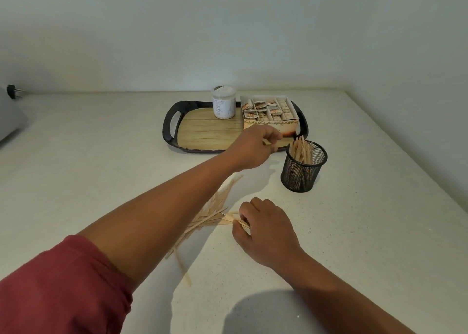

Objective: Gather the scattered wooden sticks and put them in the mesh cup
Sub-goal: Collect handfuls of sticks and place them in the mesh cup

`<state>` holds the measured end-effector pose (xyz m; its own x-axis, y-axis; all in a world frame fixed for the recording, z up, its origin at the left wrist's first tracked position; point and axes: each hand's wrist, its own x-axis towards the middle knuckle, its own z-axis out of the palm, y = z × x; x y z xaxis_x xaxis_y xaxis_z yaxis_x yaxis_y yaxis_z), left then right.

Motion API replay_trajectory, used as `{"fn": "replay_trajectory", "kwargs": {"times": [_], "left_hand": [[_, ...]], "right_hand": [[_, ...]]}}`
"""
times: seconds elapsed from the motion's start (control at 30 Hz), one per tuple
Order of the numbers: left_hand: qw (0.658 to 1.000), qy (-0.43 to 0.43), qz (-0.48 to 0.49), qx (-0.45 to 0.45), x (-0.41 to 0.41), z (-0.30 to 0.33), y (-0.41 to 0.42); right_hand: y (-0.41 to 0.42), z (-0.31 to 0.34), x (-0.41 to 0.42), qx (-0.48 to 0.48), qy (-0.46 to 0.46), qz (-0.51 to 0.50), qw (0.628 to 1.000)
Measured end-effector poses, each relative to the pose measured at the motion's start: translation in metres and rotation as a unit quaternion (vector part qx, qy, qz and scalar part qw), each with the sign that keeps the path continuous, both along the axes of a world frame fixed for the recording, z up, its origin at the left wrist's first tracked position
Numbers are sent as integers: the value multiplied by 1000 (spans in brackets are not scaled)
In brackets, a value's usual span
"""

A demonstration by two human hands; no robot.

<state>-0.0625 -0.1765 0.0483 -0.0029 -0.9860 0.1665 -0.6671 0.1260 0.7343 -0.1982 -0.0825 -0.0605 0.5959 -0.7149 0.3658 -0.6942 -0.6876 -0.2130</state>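
Observation:
A black mesh cup (304, 174) stands on the white counter, with several wooden sticks (300, 149) upright inside it. Just left of the cup's rim, my left hand (253, 147) is raised and pinches a wooden stick between thumb and fingers. A pile of scattered wooden sticks (210, 212) lies on the counter under my left forearm, partly hidden by it. At the pile's right end my right hand (263, 226) rests on the counter, fingers curled round a few sticks.
A black tray (170, 131) with a wood-look base sits behind the cup, carrying a white jar (223, 103) and an open box of sachets (269, 113). A grey object (10, 115) lies at the far left. The counter edge runs along the right.

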Motion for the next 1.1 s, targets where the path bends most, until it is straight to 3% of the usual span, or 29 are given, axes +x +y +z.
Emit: {"fn": "replay_trajectory", "kwargs": {"times": [0.1,0.3,0.47,0.63,0.77,1.1], "left_hand": [[999,-32,15,25,22,-8,22],[990,-121,55,37,58,-44,72],[976,-201,73,39,71,-65,108],[967,-174,137,125,98,-64,142],[956,-175,123,199,100,-59,161],[970,-123,137,156,83,-63,170]], "right_hand": [[-1,0,0,4,-2,-13,1000],[-13,-8,2,107,101,-10,989],[-15,-9,4,125,120,-8,985],[-7,-3,-1,98,49,12,994],[-3,-2,-3,58,1,24,998],[-1,4,-3,88,-34,54,994]]}}
